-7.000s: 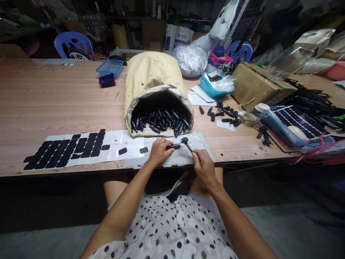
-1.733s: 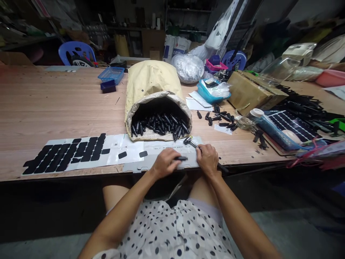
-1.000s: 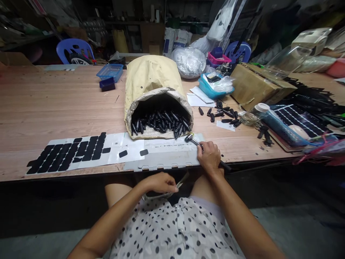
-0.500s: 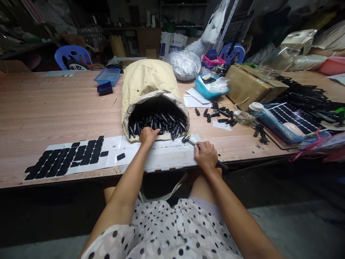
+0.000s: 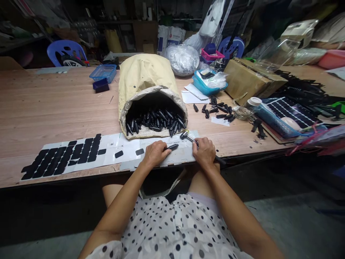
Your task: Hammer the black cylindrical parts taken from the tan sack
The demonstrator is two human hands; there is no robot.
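Note:
Between the fingers of my left hand (image 5: 155, 154) is a small black pointed plastic part (image 5: 172, 147), its tip toward the right. That hand rests low over the pale board (image 5: 178, 157) at the table's front edge. My right hand (image 5: 204, 151) is closed round the dark handle of a small hammer (image 5: 185, 135), whose metal head lies over the board. Just behind both hands, a yellow sack (image 5: 147, 72) lies on its side with its mouth toward me. Inside its mouth is a heap of similar black parts (image 5: 159, 119).
Rows of black rounded pads (image 5: 58, 157) lie on a white sheet to the left. More black parts are scattered right of the sack, near a blue basin (image 5: 206, 86) and a cardboard box (image 5: 250, 81). Farther left stand a blue basket (image 5: 104, 73) and a dark blue box (image 5: 100, 85).
My left hand has drawn back from the sack's mouth toward me, bringing out one black part. My right hand keeps the hammer in nearly the same place.

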